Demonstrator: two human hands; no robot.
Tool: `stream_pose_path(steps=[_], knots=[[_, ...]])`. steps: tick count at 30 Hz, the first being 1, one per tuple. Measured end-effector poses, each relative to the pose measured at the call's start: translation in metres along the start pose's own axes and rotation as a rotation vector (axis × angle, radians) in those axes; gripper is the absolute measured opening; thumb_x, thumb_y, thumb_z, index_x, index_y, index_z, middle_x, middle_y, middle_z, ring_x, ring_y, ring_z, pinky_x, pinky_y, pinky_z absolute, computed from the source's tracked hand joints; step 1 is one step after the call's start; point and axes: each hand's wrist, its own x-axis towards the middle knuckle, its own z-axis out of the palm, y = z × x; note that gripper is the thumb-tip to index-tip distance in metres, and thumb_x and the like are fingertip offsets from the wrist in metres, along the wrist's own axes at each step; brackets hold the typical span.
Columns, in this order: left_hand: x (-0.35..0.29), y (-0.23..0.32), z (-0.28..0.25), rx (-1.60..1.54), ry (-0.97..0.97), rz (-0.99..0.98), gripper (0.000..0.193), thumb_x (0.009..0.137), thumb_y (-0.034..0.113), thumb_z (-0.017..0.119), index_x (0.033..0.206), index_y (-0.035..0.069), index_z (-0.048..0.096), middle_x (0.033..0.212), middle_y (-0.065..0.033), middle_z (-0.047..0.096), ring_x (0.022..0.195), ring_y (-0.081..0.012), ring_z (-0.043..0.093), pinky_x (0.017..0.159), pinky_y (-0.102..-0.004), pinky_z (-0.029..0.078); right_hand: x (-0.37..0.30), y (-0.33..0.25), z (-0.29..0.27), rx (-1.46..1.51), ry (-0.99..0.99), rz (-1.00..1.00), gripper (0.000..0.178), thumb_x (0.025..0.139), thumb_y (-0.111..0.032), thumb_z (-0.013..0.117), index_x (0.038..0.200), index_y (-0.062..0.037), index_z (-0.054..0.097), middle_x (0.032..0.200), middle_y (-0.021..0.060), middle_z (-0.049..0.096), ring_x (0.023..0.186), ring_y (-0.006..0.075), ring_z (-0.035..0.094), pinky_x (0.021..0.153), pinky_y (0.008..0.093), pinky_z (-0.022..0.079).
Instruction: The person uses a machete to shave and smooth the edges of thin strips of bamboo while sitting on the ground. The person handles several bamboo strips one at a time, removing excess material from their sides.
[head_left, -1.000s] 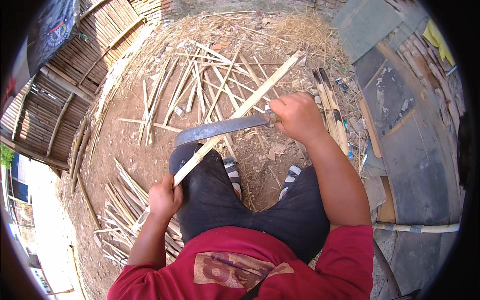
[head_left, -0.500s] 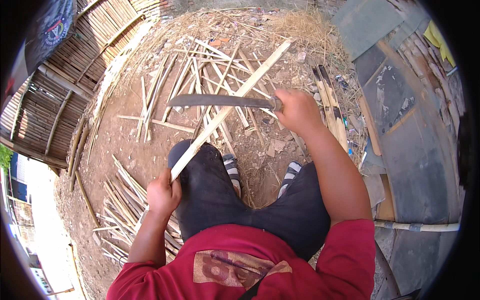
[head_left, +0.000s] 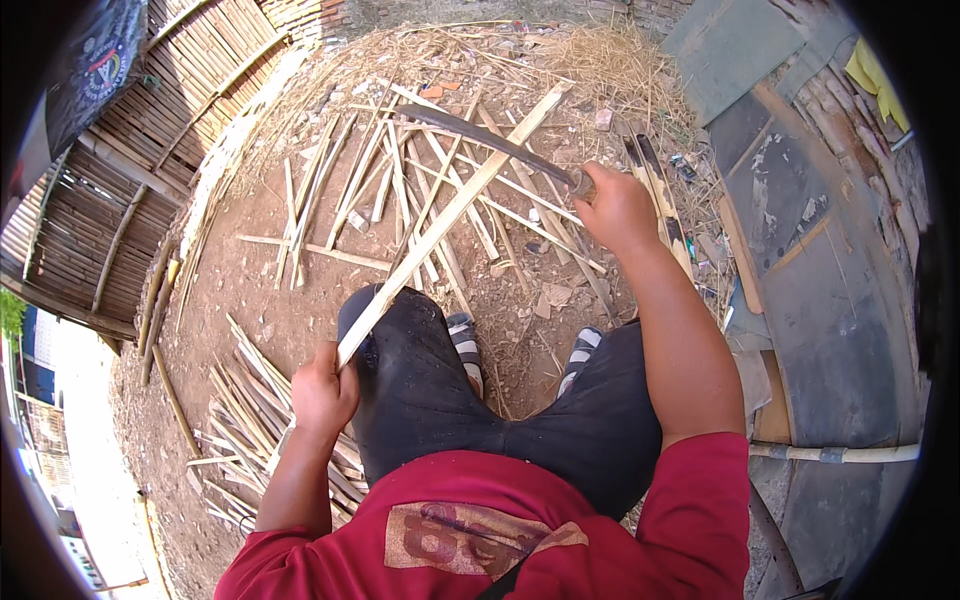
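At your far left, a dark banner hangs by the bamboo wall, and a few poles lie on the dirt below it. Next comes a pile of thin sticks, close beside your left forearm.

Your left hand is closed around the lower end of a pale wood strip. The strip slants up and to the right from your fist, passing over your left knee, in dark trousers; you can't tell from here whether it rests on the knee. Beyond, more loose strips lie crisscrossed on the ground. Your striped sandals show between your knees, below your red shirt's level of view; the shirt fills the bottom.

A long knife crosses in front of the held strip near its upper end, its tip pointing up and left. Whether the blade touches the wood isn't clear. Your right hand is wrapped tight around the handle, well apart from your left.

Dry grass lies beyond that hand, and partly blackened boards lie just right of it. At the far right are large dark panels, with a yellow cloth above them.
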Motion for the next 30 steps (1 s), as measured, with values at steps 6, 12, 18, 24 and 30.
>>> stream_pose_path(steps=[6,12,18,24,30], knots=[[-0.001,0.002,0.0,-0.035,-0.057,-0.024,0.01,0.091,0.012,0.064,0.09,0.003,0.06,0.071,-0.0247,0.064,0.067,-0.0478,0.064,0.06,-0.0539,0.049,-0.011,-0.019,-0.005,0.029,-0.072,-0.31,0.032,0.071,-0.017,0.081,0.097,-0.0075,0.064,0.087,0.013,0.068,0.086,0.037,0.067,0.074,0.0482,0.053],[0.0,0.005,-0.005,-0.116,-0.075,-0.007,0.011,0.092,0.013,0.063,0.091,0.003,0.059,0.071,-0.0251,0.063,0.068,-0.0479,0.064,0.06,-0.0537,0.049,-0.002,-0.002,-0.009,0.022,0.013,-0.268,0.029,0.07,-0.016,0.082,0.09,-0.0106,0.061,0.082,0.0107,0.067,0.083,0.0334,0.069,0.077,0.0477,0.054],[-0.003,-0.006,-0.002,0.015,-0.055,0.008,0.011,0.089,0.011,0.061,0.097,0.004,0.063,0.072,-0.0245,0.065,0.067,-0.0474,0.064,0.061,-0.0544,0.05,-0.003,-0.004,-0.015,0.006,-0.053,-0.186,0.029,0.073,-0.016,0.081,0.097,-0.0092,0.065,0.087,0.0123,0.069,0.087,0.0354,0.069,0.077,0.0486,0.055],[-0.006,-0.016,0.002,0.094,0.061,0.098,0.014,0.086,0.009,0.062,0.1,0.005,0.064,0.074,-0.0233,0.066,0.065,-0.0458,0.065,0.058,-0.0534,0.051,0.0,0.009,-0.014,-0.058,-0.002,-0.289,0.03,0.076,-0.016,0.08,0.101,-0.0093,0.065,0.088,0.0109,0.07,0.089,0.0348,0.069,0.079,0.048,0.055],[-0.009,-0.019,0.001,0.102,0.055,0.056,0.015,0.086,0.008,0.063,0.101,0.004,0.064,0.072,-0.0227,0.065,0.064,-0.045,0.065,0.057,-0.0526,0.051,-0.004,-0.003,-0.017,-0.008,-0.035,-0.187,0.027,0.074,-0.015,0.08,0.095,-0.0079,0.065,0.087,0.0116,0.069,0.09,0.0349,0.069,0.08,0.0481,0.055]])
